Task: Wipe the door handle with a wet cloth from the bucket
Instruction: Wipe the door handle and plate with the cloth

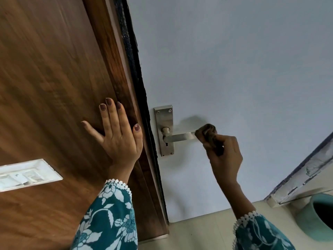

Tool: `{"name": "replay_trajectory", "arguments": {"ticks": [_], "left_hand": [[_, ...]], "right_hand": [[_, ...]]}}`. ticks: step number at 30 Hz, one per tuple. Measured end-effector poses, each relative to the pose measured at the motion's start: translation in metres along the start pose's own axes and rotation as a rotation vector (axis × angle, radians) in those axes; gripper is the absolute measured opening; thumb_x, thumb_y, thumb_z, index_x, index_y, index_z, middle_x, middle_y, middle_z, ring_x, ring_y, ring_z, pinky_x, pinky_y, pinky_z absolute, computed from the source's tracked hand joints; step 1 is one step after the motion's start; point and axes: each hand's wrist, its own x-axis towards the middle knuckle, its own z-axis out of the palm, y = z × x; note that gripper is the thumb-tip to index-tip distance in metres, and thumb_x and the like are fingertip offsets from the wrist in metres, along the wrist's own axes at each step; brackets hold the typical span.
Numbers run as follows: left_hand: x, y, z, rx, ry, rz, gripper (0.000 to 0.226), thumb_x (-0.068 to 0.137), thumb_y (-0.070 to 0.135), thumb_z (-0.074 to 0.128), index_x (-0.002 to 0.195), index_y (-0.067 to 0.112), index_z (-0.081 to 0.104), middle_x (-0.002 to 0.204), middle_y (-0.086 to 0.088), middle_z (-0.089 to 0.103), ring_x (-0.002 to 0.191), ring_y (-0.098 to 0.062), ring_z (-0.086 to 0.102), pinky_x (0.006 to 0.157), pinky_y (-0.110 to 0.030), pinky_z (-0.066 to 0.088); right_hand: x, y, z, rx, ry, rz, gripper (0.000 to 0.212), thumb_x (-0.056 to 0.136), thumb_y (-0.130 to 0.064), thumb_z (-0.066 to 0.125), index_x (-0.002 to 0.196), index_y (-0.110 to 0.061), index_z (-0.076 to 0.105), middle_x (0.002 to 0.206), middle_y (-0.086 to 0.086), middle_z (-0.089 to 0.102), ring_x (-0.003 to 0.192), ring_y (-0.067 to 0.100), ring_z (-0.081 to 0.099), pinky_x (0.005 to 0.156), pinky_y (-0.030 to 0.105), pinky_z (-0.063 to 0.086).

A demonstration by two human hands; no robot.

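A brushed-metal lever door handle point(180, 137) juts from its backplate point(164, 120) on the pale blue door point(234, 69). My right hand point(225, 156) is closed around a bunched brown cloth point(207, 131), which wraps the free end of the lever. My left hand point(117, 136) lies flat with fingers spread on the brown wooden frame point(54, 78), left of the handle. The teal bucket point(317, 217) stands on the floor at the lower right, partly cut off by the image edge.
A white switch plate point(27, 175) is set into the wood panel at the lower left. A black seal strip point(137, 69) runs between frame and door. A chipped white ledge point(302, 181) slants above the bucket. Pale floor point(198, 231) lies below.
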Motion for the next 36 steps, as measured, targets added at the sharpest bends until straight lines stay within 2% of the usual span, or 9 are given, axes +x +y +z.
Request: {"name": "replay_trajectory", "arguments": {"ticks": [4, 9, 12, 15, 20, 25, 29, 31, 36], "left_hand": [[0.000, 0.000, 0.002, 0.002, 0.007, 0.009, 0.057, 0.098, 0.031, 0.023, 0.150, 0.008, 0.013, 0.153, -0.014, 0.022, 0.147, -0.019, 0.005, 0.112, -0.059, -0.002], [-0.001, -0.001, 0.001, -0.002, 0.026, 0.027, 0.059, 0.098, 0.032, 0.023, 0.151, 0.009, 0.011, 0.161, 0.002, -0.004, 0.147, -0.019, 0.005, 0.112, -0.059, -0.002], [0.001, 0.000, 0.000, -0.006, 0.019, 0.013, 0.059, 0.098, 0.032, 0.023, 0.151, 0.010, 0.010, 0.161, 0.000, -0.001, 0.147, -0.019, 0.005, 0.112, -0.060, -0.001], [0.003, 0.000, -0.001, -0.014, 0.007, 0.005, 0.058, 0.099, 0.032, 0.023, 0.151, 0.009, 0.012, 0.161, -0.002, 0.002, 0.147, -0.019, 0.006, 0.111, -0.061, 0.001], [0.003, 0.004, -0.007, -0.016, -0.034, -0.015, 0.058, 0.098, 0.031, 0.025, 0.149, 0.007, 0.015, 0.159, -0.004, 0.007, 0.147, -0.019, 0.004, 0.112, -0.060, 0.000], [0.001, 0.000, -0.010, -0.036, -0.094, -0.001, 0.057, 0.099, 0.032, 0.027, 0.149, 0.007, 0.016, 0.152, -0.008, 0.023, 0.147, -0.019, 0.005, 0.112, -0.061, -0.001], [0.001, -0.001, -0.010, -0.034, -0.116, 0.002, 0.056, 0.100, 0.033, 0.026, 0.148, 0.006, 0.020, 0.151, -0.009, 0.025, 0.147, -0.018, 0.004, 0.112, -0.058, -0.004], [0.001, 0.000, -0.010, -0.023, -0.111, -0.010, 0.055, 0.099, 0.032, 0.027, 0.147, 0.005, 0.022, 0.150, -0.009, 0.026, 0.147, -0.018, 0.004, 0.112, -0.059, -0.003], [-0.004, -0.003, -0.006, -0.006, -0.101, 0.035, 0.058, 0.100, 0.035, 0.024, 0.151, 0.010, 0.011, 0.160, -0.003, 0.003, 0.147, -0.019, 0.004, 0.112, -0.059, -0.003]], "right_hand": [[-0.009, -0.016, 0.024, 0.017, -0.040, -0.094, 0.041, 0.064, 0.000, 0.083, 0.093, -0.011, 0.056, 0.083, 0.011, 0.060, 0.077, 0.012, 0.050, 0.069, -0.001, 0.034], [-0.026, -0.043, 0.053, 0.097, -0.041, -0.176, 0.050, 0.062, 0.004, 0.081, 0.097, -0.017, 0.052, 0.092, -0.003, 0.050, 0.080, 0.012, 0.047, 0.062, 0.017, 0.045], [-0.027, -0.049, 0.058, 0.111, -0.034, -0.235, 0.039, 0.068, 0.000, 0.076, 0.096, -0.015, 0.053, 0.093, -0.006, 0.045, 0.081, 0.013, 0.048, 0.059, 0.027, 0.051], [-0.027, -0.054, 0.061, 0.109, -0.064, -0.292, 0.026, 0.074, -0.006, 0.069, 0.095, -0.012, 0.055, 0.092, -0.001, 0.054, 0.082, 0.014, 0.047, 0.063, 0.021, 0.044], [-0.032, -0.056, 0.058, 0.086, -0.222, -0.372, 0.030, 0.070, -0.001, 0.078, 0.094, -0.007, 0.060, 0.086, 0.012, 0.066, 0.083, 0.016, 0.051, 0.068, 0.017, 0.042], [-0.023, -0.053, 0.044, 0.012, -0.437, -0.423, 0.023, 0.072, -0.005, 0.077, 0.093, -0.003, 0.067, 0.092, 0.010, 0.069, 0.082, 0.024, 0.063, 0.063, 0.033, 0.056], [0.002, -0.062, 0.012, 0.037, -0.349, -0.462, 0.028, 0.070, -0.003, 0.077, 0.098, -0.006, 0.070, 0.094, 0.005, 0.072, 0.084, 0.020, 0.064, 0.071, 0.020, 0.048], [0.024, -0.067, 0.008, 0.003, -0.285, -0.441, 0.032, 0.072, -0.003, 0.072, 0.103, -0.007, 0.070, 0.098, 0.004, 0.073, 0.085, 0.020, 0.064, 0.071, 0.022, 0.048], [0.052, -0.092, 0.042, -0.224, -0.551, -0.634, 0.037, 0.066, 0.004, 0.070, 0.098, -0.013, 0.074, 0.092, 0.004, 0.075, 0.082, 0.026, 0.068, 0.069, 0.036, 0.053]]}}
